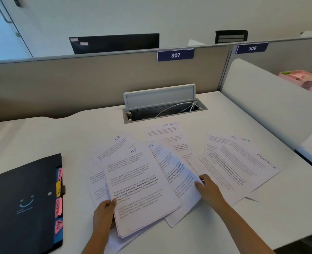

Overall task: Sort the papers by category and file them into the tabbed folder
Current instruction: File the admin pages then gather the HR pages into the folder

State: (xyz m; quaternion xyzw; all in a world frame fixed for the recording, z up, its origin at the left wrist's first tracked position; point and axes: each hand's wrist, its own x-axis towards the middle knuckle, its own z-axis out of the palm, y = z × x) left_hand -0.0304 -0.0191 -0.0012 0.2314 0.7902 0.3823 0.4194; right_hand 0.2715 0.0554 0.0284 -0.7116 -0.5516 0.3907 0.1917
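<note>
White printed papers lie fanned across the desk. Sheets headed "HR" (pixel 138 180) are in the middle, sheets headed "FINANCE" (pixel 239 167) to the right, and one more FINANCE sheet (pixel 167 134) further back. My left hand (pixel 104 211) grips the left edge of a small stack topped by an HR sheet, thumb on top. My right hand (pixel 208 189) holds the lower edge of another HR sheet (pixel 175 173) beside the stack. A black tabbed folder (pixel 23 204) lies shut at the left, with pink, yellow and blue tabs (pixel 59 197) along its right edge.
A cable box with its lid raised (pixel 162 105) is set into the white desk (pixel 41 136) behind the papers. Grey partitions labelled 307 (pixel 175 55) and 306 enclose the desk. A white divider (pixel 272 107) stands at the right, with a pink tray (pixel 302 77) beyond it.
</note>
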